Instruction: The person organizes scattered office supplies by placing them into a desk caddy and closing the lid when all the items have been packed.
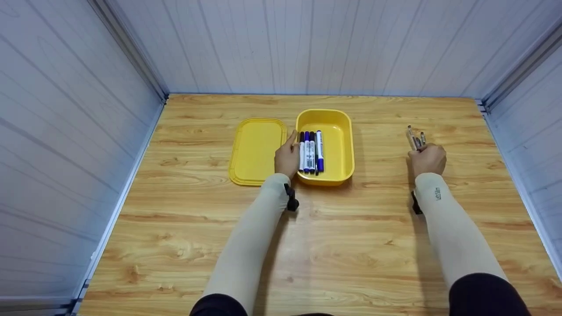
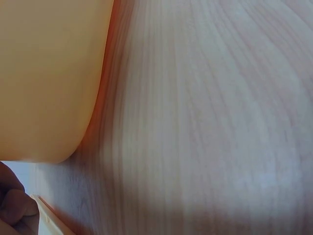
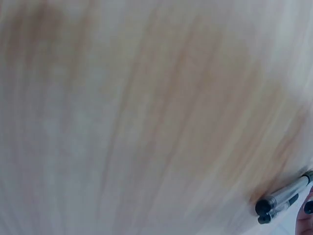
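Observation:
A yellow plastic box (image 1: 340, 151) stands uncovered at the middle of the table, with several whiteboard markers (image 1: 310, 151) lying side by side along its left inside. My left hand (image 1: 287, 160) is at the box's left side and holds it at the rim. In the left wrist view the box's outer wall (image 2: 49, 78) fills the upper left, with curled fingers (image 2: 22, 210) below it. Over to the right, my right hand (image 1: 429, 159) grips several clear-barrelled pens (image 1: 412, 137) close over the tabletop. Dark pen ends (image 3: 264, 206) stick out in the right wrist view.
The yellow lid (image 1: 257, 151) lies flat on the wood-grain table (image 1: 351, 245), just left of the box and beside my left hand. Pale panel walls (image 1: 263, 48) bound the table at the back and both sides.

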A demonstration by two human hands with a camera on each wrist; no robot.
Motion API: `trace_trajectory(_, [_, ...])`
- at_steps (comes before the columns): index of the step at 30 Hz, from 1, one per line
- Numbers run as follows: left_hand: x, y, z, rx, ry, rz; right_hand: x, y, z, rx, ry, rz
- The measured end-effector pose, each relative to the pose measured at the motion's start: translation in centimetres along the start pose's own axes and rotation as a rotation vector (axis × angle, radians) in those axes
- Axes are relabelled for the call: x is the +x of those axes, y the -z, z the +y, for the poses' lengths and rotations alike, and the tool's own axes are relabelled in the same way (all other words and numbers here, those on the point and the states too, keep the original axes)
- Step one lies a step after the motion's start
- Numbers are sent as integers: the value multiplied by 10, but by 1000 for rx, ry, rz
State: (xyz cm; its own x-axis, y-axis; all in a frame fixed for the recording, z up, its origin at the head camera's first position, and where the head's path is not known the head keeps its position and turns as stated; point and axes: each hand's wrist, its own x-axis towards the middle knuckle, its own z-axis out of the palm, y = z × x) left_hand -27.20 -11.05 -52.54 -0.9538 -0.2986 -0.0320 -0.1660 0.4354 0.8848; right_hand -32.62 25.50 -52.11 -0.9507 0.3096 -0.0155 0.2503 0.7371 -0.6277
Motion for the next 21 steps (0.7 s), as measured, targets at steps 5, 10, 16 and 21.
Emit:
trace_trajectory(5, [0, 1, 0, -18, 27, -12, 2, 3, -1, -4, 16, 41])
trace_trajectory(10, [-2, 0, -1, -23, 22, -4, 2, 5, -3, 33, 14, 100])
trace_trajectory(16, [-1, -1, -1, -12, 18, -3, 1, 6, -7, 83, 34, 142])
trace_trajectory(21, [0, -1, 0, -14, 25, -13, -1, 7, -6, 172, -14, 165])
